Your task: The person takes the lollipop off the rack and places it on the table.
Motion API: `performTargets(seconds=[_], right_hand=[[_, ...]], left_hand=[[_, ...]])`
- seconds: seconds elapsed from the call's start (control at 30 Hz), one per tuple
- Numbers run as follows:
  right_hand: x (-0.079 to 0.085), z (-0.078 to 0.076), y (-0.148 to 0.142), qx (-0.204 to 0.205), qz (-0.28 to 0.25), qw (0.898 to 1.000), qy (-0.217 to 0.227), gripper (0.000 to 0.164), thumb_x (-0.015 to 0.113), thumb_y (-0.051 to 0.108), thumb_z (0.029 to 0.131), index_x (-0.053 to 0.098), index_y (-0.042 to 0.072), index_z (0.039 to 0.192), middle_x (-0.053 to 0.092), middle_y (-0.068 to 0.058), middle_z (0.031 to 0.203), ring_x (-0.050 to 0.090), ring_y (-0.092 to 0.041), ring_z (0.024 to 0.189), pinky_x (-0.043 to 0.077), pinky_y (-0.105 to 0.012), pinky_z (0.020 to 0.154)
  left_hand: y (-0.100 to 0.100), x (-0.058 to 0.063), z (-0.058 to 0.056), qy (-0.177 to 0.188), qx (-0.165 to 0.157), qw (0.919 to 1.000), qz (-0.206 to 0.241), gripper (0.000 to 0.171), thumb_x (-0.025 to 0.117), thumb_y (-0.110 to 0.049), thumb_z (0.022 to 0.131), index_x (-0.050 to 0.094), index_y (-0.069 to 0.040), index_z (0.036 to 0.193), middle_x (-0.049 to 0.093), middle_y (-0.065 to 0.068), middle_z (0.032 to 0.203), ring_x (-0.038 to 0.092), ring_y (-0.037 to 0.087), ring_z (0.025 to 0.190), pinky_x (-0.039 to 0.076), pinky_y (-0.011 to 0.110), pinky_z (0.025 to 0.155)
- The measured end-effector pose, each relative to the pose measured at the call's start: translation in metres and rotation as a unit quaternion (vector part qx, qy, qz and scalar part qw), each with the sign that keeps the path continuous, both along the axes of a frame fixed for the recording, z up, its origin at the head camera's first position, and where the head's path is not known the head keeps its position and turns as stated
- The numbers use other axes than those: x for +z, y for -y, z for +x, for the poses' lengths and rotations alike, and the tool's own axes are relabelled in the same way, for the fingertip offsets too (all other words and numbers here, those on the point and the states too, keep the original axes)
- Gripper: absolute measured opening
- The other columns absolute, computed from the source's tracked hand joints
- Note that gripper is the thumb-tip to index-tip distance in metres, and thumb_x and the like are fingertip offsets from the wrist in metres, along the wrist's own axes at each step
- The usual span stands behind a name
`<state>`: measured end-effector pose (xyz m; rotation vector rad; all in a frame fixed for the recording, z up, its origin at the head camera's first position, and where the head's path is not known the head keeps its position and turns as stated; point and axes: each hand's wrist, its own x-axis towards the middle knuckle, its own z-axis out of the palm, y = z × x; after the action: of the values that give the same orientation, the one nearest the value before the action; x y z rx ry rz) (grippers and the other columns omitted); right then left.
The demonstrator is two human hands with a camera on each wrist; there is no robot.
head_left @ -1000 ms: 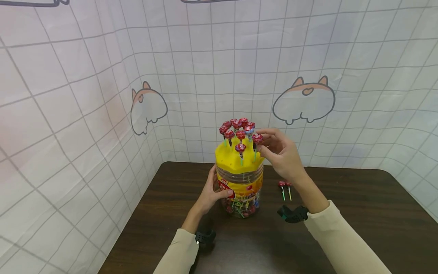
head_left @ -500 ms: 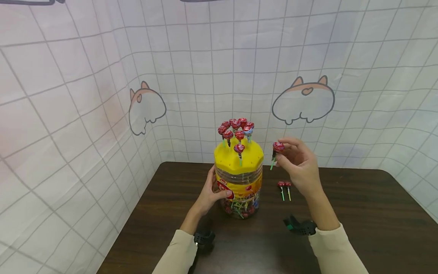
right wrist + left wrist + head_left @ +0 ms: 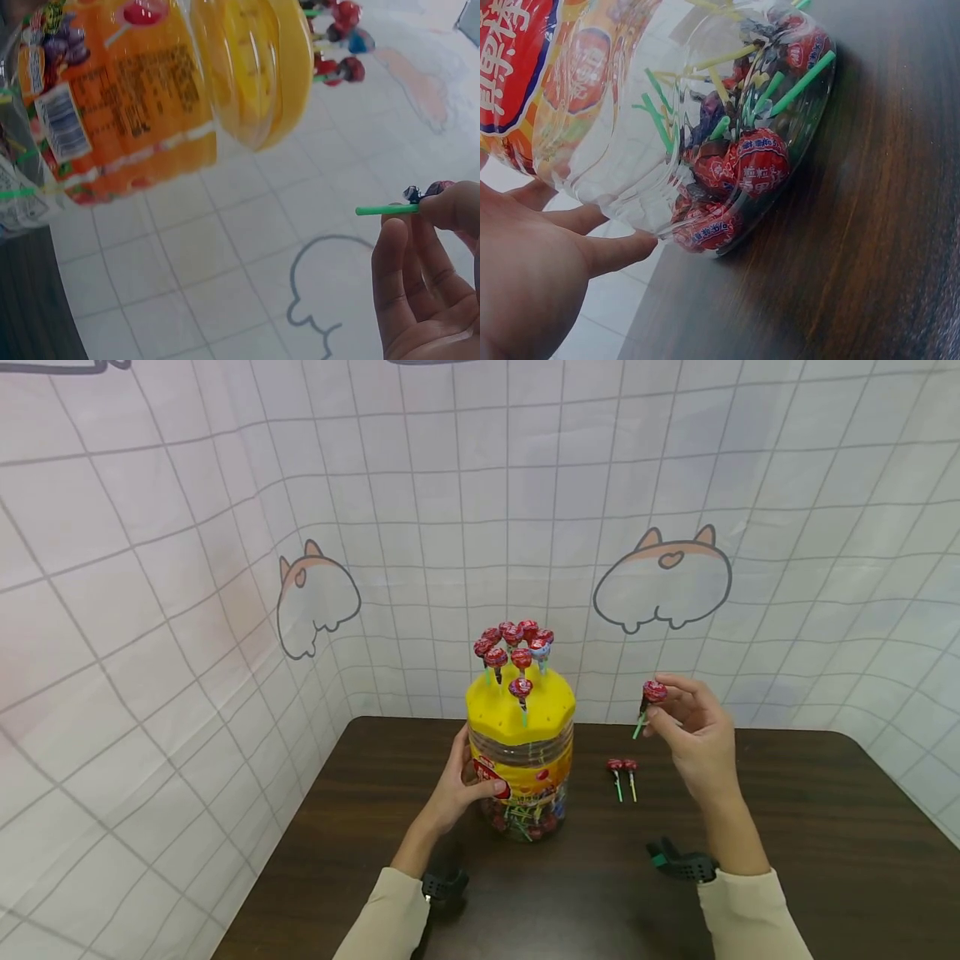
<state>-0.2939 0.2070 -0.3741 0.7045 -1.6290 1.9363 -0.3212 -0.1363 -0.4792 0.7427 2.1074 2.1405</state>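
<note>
A clear plastic lollipop jar (image 3: 521, 777) with a yellow lid (image 3: 495, 706) stands on the table. Several wrapped lollipops stick up out of the lid, mostly red ones and a blue one (image 3: 539, 648). My left hand (image 3: 456, 789) holds the jar's left side, thumb across the front label and fingers round behind. More lollipops (image 3: 761, 161) show through the jar's bottom in the left wrist view. Right of the jar, in the air, my right hand (image 3: 697, 739) pinches a red lollipop (image 3: 655, 692) by its green stick (image 3: 386, 210), head upward.
Two red lollipops (image 3: 622, 766) lie side by side on the dark wooden table (image 3: 810, 827), right of the jar. A white grid-patterned curtain (image 3: 450, 485) with cartoon animals hangs behind and along the left. Each wrist wears a black strap (image 3: 682, 862).
My right hand has drawn the red lollipop away from the lid's right side and carried it right, slightly down. My left hand stays on the jar.
</note>
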Motion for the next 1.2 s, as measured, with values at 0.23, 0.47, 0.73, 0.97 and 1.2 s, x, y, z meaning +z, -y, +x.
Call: performTargets(seconds=[0.23,0.47,0.73,0.97,1.2], right_hand=[[-0.007,-0.006,-0.015,0.001,-0.028,1.000,0.011,0.041,0.061,-0.018,0.091,0.059,-0.009,0.130,0.069,-0.003,0.102,0.067,-0.014,0.075,0.059,-0.022,0.064],[-0.015,-0.011,-0.026,-0.003,-0.026,0.999,0.026,0.040,0.063,-0.017,0.091,0.059,-0.011,0.130,0.068,-0.002,0.100,0.066,-0.015,0.074,0.059,-0.023,0.062],[-0.026,-0.013,-0.041,-0.016,-0.011,0.998,0.053,0.040,0.064,-0.016,0.091,0.057,-0.011,0.131,0.069,-0.001,0.100,0.066,-0.011,0.074,0.058,-0.021,0.062],[-0.038,-0.019,-0.051,-0.012,-0.007,0.998,0.067,0.040,0.064,-0.016,0.091,0.055,-0.015,0.130,0.072,-0.001,0.098,0.069,-0.011,0.073,0.059,-0.022,0.061],[-0.063,-0.030,-0.063,-0.010,0.018,0.990,0.137,0.040,0.067,-0.009,0.093,0.060,-0.005,0.132,0.070,0.002,0.094,0.070,-0.008,0.074,0.060,-0.025,0.064]], left_hand=[[0.000,0.000,0.000,-0.002,-0.003,1.0000,0.003,0.101,0.080,-0.031,0.088,0.011,-0.037,0.162,0.042,0.013,0.152,0.054,0.026,0.130,0.047,0.056,0.109],[0.003,-0.002,-0.001,-0.004,-0.001,1.0000,0.002,0.100,0.080,-0.031,0.089,0.011,-0.036,0.162,0.041,0.013,0.153,0.052,0.029,0.130,0.047,0.057,0.109],[0.002,-0.001,0.002,0.001,-0.003,1.0000,-0.001,0.101,0.080,-0.031,0.088,0.011,-0.041,0.161,0.038,0.010,0.156,0.048,0.031,0.136,0.046,0.057,0.111],[0.001,-0.001,0.001,-0.002,-0.006,1.0000,0.003,0.100,0.079,-0.030,0.089,0.011,-0.039,0.162,0.041,0.012,0.153,0.052,0.029,0.132,0.046,0.057,0.111],[0.000,-0.002,-0.001,-0.007,-0.005,0.9999,0.007,0.100,0.080,-0.030,0.088,0.012,-0.039,0.161,0.042,0.011,0.152,0.052,0.028,0.133,0.044,0.059,0.112]])
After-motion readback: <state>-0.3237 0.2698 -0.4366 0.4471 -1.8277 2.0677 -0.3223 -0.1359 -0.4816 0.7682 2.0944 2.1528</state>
